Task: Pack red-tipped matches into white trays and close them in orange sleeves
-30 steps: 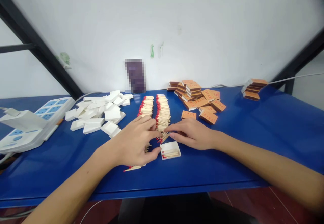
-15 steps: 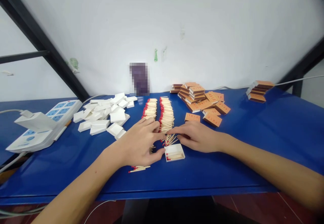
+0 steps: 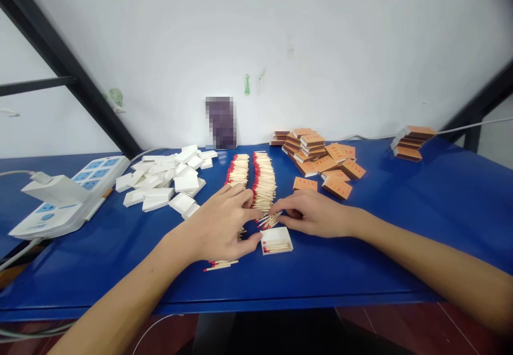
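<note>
My left hand (image 3: 218,224) rests palm down on the blue table (image 3: 360,269), fingers spread over the near end of two rows of red-tipped matches (image 3: 262,178), its thumb beside a small white tray (image 3: 276,239) with a few matches in it. My right hand (image 3: 310,213) lies across from it, fingertips pinching a small loose bunch of matches (image 3: 269,220) just behind the tray. A few stray matches (image 3: 220,264) lie under my left wrist.
A heap of empty white trays (image 3: 168,181) lies at the left. Orange matchbox sleeves (image 3: 320,160) are piled at the right, with a smaller stack (image 3: 411,142) far right. A white power strip (image 3: 66,197) sits at the left edge. A wall rises behind.
My right fingertips have drawn a small bunch of matches off the right row toward the tray. The left hand has stayed in place; the view shifted slightly.
</note>
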Motion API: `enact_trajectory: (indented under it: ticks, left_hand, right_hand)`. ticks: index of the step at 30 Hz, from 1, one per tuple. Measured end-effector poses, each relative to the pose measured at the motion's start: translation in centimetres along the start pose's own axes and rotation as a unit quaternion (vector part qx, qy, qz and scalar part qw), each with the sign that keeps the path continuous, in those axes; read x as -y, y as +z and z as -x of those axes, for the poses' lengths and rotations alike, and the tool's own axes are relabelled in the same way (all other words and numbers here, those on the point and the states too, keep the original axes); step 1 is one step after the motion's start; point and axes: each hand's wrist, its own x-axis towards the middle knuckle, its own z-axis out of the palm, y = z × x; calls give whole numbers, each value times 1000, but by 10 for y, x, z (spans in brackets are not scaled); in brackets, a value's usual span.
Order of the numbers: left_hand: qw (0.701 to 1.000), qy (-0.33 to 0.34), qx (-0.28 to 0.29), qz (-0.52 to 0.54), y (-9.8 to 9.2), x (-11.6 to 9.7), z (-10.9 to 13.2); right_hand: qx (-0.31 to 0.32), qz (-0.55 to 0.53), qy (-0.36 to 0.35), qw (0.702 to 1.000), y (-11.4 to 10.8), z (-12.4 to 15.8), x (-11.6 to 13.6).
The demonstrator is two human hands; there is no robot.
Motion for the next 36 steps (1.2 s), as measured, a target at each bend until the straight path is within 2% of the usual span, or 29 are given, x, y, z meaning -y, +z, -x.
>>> enact_trajectory:
  ticks: [11, 21, 27, 36]
  left_hand:
    - [1000, -5, -1, 12, -1, -2, -1]
    - [999, 0, -7, 32, -2, -4, 0]
    - [999, 10, -19, 33, -3, -5, 0]
    - [998, 41, 4, 57, -2, -9, -2]
  right_hand:
    - [-52, 20, 10, 998, 9, -2, -7]
    - [-52, 45, 34, 997, 12, -3, -4]
    - [-69, 5, 46, 997, 10, -2, 0]
    - [-54, 4, 45, 998, 7, -2, 1]
